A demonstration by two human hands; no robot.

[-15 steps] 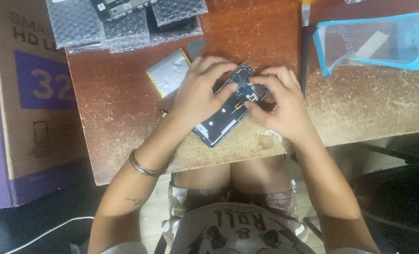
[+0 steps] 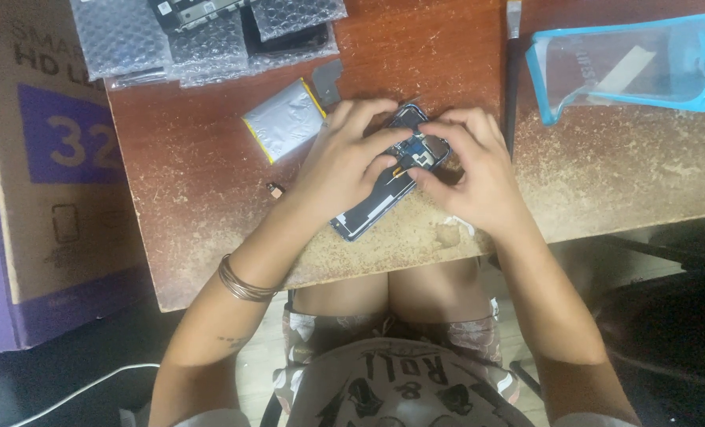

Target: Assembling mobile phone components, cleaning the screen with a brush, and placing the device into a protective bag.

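While you look down from the head view, your left hand [image 2: 351, 162] and right hand [image 2: 472, 168] close over an opened smartphone [image 2: 388, 186] lying diagonally near the front edge of the worn red-brown surface [image 2: 210, 198]. Both grips pinch at its upper end, fingertips [image 2: 415, 175] meeting over the exposed blue board; its lower end pokes out below your left palm. A silver battery [image 2: 285, 119] lies just beside your left hand.
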